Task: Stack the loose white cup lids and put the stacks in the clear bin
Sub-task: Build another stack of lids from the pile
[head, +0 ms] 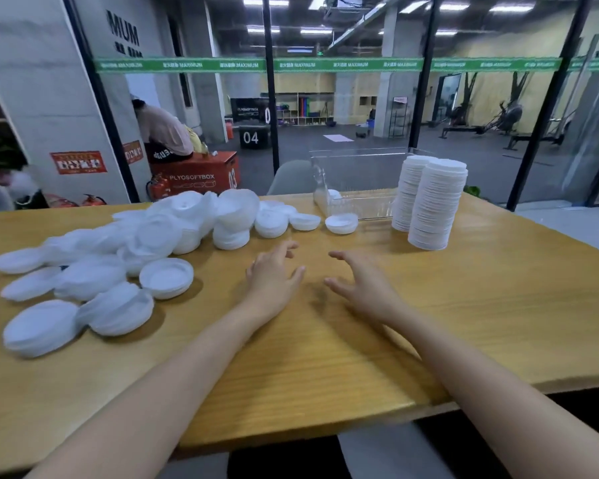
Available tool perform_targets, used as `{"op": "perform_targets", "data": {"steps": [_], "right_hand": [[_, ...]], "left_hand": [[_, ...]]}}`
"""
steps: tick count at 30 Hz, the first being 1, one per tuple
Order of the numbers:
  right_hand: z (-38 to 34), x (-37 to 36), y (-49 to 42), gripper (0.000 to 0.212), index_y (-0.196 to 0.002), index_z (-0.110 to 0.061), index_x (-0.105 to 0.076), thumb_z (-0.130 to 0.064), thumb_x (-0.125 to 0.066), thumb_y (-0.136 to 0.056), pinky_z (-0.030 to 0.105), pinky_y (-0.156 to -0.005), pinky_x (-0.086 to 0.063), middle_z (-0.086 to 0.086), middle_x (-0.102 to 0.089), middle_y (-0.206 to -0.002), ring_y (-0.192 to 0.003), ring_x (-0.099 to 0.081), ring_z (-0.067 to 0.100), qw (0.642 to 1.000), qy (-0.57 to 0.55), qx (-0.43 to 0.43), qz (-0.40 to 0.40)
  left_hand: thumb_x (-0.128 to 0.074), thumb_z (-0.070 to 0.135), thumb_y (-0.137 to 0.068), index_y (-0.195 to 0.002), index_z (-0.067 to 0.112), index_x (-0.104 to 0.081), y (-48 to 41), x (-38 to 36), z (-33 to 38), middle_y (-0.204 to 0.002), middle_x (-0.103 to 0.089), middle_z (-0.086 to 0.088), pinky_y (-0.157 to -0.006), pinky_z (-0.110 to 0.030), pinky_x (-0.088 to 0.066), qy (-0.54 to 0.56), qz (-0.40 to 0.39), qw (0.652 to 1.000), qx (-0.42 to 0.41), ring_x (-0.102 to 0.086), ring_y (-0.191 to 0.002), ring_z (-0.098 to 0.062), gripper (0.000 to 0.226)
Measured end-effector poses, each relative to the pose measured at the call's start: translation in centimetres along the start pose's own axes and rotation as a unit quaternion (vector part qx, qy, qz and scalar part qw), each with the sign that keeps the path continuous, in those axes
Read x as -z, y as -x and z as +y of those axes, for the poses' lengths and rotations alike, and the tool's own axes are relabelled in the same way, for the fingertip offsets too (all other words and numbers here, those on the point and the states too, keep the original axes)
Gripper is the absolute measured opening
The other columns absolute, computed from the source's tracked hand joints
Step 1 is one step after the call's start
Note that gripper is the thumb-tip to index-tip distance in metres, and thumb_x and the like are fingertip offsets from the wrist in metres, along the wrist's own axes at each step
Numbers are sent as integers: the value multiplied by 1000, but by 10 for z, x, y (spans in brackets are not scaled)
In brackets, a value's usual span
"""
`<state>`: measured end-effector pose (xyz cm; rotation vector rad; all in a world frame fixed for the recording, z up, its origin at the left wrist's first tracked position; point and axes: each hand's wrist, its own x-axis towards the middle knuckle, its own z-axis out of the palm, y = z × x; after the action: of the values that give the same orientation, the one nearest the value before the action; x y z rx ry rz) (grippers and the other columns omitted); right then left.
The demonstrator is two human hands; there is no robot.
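Several loose white cup lids (118, 257) lie in a heap across the left and back of the wooden table (498, 323). Two tall stacks of lids (433, 205) stand at the back right, just outside the clear bin (357, 181). A single lid (341, 223) lies in front of the bin, and one lid shows inside it. My left hand (274, 274) and my right hand (363, 285) hover over the bare middle of the table, palms facing each other, fingers spread, holding nothing.
A grey chair back (291, 178) stands behind the table by the bin. Beyond a glass wall, a person sits on a red box (194, 174) in a gym. The table's front edge runs close below my forearms.
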<state>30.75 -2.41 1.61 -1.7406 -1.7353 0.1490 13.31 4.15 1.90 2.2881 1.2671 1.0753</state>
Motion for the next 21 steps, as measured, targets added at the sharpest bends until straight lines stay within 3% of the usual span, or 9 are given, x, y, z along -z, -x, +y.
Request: {"op": "perform_targets", "data": {"steps": [5,9,12,16,21], "right_hand": [[-75,-52,-25,55,-140,-21,-49,-35,-68,-90,42,-114,-29,1,-52,-143,-138,-38,23,995,-33,92,-32],[-132,-91,-41,54,-141,-23,-48,-37,-65,-92,36,-113,-28,-3,-51,-143,-136,-38,20,987,-24,149,-50],[-169,-118,-48,53,-140,-21,-49,-36,-65,-92,36,-112,-28,-2,-53,-140,-133,-39,22,978,-36,195,-66],[-209,-151,-59,52,-139,-20,-50,-41,-61,-94,40,-112,-29,1,-53,-139,-131,-41,25,961,-26,259,-92],[-246,-181,-71,73,-137,-22,-54,-67,-32,-84,50,-113,-27,7,-51,-144,-134,-38,36,943,4,318,-97]], "left_hand": [[-65,27,-89,-125,18,-61,15,74,-54,-118,-65,1,-101,-47,-42,-12,35,999,-30,-55,-116,-25,37],[-58,30,-89,-122,16,-63,19,139,-98,-120,-65,1,-97,-32,-38,-65,65,994,-59,-53,-115,-24,36],[-57,29,-89,-120,12,-64,18,186,-138,-120,-66,-4,-97,-34,-37,-126,87,986,-65,-54,-115,-27,36],[-51,45,-88,-121,16,-65,11,231,-194,-125,-64,-7,-101,-50,-39,-186,94,978,18,-50,-120,-34,47],[-23,78,-74,-132,31,-57,-5,253,-240,-140,-54,0,-107,-50,-30,-221,57,965,133,-40,-128,-33,82]]}}
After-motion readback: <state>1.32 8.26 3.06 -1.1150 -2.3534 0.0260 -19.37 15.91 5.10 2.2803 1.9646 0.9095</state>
